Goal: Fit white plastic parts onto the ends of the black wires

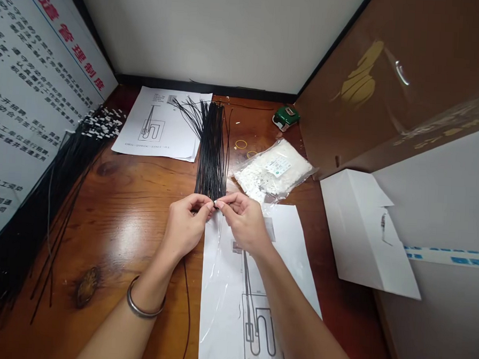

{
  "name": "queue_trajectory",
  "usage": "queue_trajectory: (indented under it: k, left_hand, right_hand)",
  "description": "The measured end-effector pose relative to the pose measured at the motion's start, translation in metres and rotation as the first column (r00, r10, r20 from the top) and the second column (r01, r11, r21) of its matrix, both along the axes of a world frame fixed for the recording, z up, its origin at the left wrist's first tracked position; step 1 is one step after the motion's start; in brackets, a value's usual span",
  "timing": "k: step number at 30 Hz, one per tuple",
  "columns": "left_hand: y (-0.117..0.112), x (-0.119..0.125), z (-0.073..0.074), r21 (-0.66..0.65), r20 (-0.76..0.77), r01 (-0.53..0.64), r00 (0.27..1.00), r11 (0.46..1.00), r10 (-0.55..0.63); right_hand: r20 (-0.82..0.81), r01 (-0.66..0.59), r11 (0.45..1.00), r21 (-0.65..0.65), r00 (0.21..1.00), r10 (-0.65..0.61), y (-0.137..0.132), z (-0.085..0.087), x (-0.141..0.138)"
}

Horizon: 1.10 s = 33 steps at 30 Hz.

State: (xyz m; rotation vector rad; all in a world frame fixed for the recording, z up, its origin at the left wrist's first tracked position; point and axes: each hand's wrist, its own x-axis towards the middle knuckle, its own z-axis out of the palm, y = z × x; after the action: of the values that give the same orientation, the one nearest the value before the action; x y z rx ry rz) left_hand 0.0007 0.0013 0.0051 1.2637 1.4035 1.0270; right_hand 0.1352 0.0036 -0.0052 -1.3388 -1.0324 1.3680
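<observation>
My left hand [187, 222] is closed in a pinch on the end of a thin black wire [188, 305], whose length trails out below the hand toward the near edge. Fingertip to fingertip with it, my right hand [243, 220] pinches a tiny white connector [216, 202], mostly covered by the fingers. Just beyond both hands lies a bundle of loose black wires [213, 146]. A clear plastic bag of small white parts [276, 170] rests to the right of the bundle. Under my right forearm is a printed drawing sheet [220, 307].
Another pile of black wires with white ends [41, 201] lies along the left. Printed papers [125, 136], a green tape measure [286, 117] and yellow rubber bands [240, 144] sit farther back. A brown box [390, 64] and white folded card [365, 234] stand on the right.
</observation>
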Motion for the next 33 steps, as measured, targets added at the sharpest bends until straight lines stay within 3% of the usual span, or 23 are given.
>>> queue_trajectory:
  k: [13,28,33]
  left_hand:
    - [0.000,-0.001,-0.001,-0.014,0.057,-0.008,0.998,1.000,0.008]
    - [0.000,-0.002,0.001,-0.005,0.015,-0.013,1.000,1.000,0.013]
    - [0.000,-0.001,0.000,-0.012,0.028,-0.005,1.000,1.000,0.005]
  right_hand:
    - [-0.021,0.027,0.999,0.043,0.999,-0.026,0.000,-0.001,-0.003]
    - [0.141,0.082,0.994,0.075,0.986,-0.092,-0.009,-0.004,-0.010]
    - [0.077,0.063,0.996,0.055,0.995,-0.067,-0.006,-0.003,-0.008]
